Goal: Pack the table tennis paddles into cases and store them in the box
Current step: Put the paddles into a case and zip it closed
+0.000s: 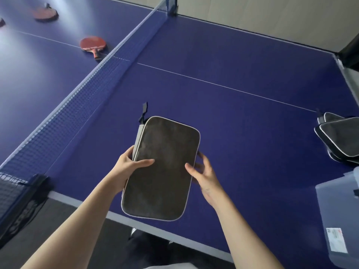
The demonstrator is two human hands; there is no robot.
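Two hands, left hand (129, 165) and right hand (202, 175), hold a flat, rounded-rectangular fabric case (161, 167).

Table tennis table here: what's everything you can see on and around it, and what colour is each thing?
table: one, blue with white lines, fills the view.
net: one, dark blue with a white top band, crosses the table on the left.
paddles: two in full view, red, beyond the net, one near it, one farther back; part of a third thing shows at the left edge.
held case: one, dark grey with pale piping, in both hands.
stacked cases: at least two, black and grey, right edge.
box: one, clear plastic, lower right.
left hand: grips the case's left edge.
right hand: fingers on the case's right edge.
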